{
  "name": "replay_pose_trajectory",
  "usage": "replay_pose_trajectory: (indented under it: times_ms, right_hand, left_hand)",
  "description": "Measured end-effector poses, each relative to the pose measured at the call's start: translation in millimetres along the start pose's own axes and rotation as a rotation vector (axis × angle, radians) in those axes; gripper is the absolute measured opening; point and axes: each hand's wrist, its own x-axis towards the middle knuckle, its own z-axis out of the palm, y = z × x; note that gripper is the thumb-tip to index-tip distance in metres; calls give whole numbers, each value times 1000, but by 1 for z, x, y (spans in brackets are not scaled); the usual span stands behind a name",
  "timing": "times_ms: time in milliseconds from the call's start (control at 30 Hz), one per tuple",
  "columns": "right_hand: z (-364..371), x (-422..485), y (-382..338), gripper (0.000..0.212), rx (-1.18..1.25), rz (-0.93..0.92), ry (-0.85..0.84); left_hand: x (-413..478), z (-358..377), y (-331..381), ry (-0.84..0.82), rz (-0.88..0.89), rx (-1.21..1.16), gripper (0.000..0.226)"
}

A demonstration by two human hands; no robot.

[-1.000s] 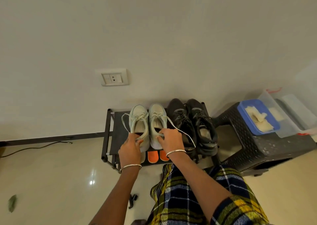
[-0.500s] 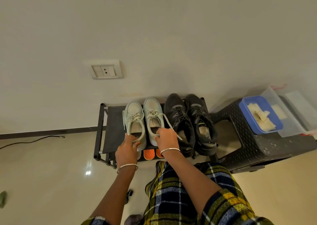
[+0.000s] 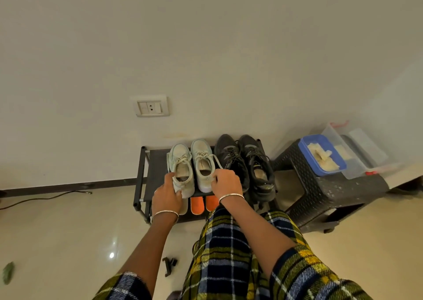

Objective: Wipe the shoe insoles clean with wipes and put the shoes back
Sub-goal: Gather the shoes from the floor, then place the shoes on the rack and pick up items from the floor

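Note:
Two pale mint sneakers stand side by side, toes to the wall, on the top shelf of a black shoe rack (image 3: 150,173). My left hand (image 3: 166,193) grips the heel of the left sneaker (image 3: 182,162). My right hand (image 3: 225,181) holds the heel side of the right sneaker (image 3: 202,155), its lace trailing right. A pair of black sneakers (image 3: 245,162) sits to the right on the same shelf. A blue tub (image 3: 320,154) holding whitish wipes rests on a dark stool (image 3: 329,192) at right.
Orange shoe soles (image 3: 198,204) show on the lower shelf. A clear plastic box (image 3: 357,151) lies beside the tub. A wall socket (image 3: 151,106) is above the rack, a cable (image 3: 45,198) runs along the floor left, and a small black object (image 3: 169,265) lies on the tiles.
Both hands have stayed on the pale sneakers' heels while the shoes settled further back on the top shelf. The loose laces have dropped closer to the shoes.

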Motion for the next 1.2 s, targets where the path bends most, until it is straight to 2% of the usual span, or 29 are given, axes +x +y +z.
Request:
replay_pose_trajectory:
  times_ms: [300,533,800,933,1067,1200]
  right_hand:
    - [-56,-66,-6,26,29,-61,124]
    - [-62,-101,8,25,41,-128,184]
    - [-40,-91,4,24,151,-245,156]
    - [-19,-69,-7,19,181,-346,46]
    - [5,-45,-18,16,122,-438,-71]
    - [41,-21,-23,13,98,-496,-218]
  left_hand:
    - [-35,-44,59,95,187,35,35]
    - [-78,-51,61,142,209,6,35]
    - [-118,-47,3,153,-10,48,27]
    - [-141,-48,-33,219,-190,69,24]
    - [-167,-35,-73,199,-394,107,24]
    - [-175,-15,-101,174,-525,100,21]
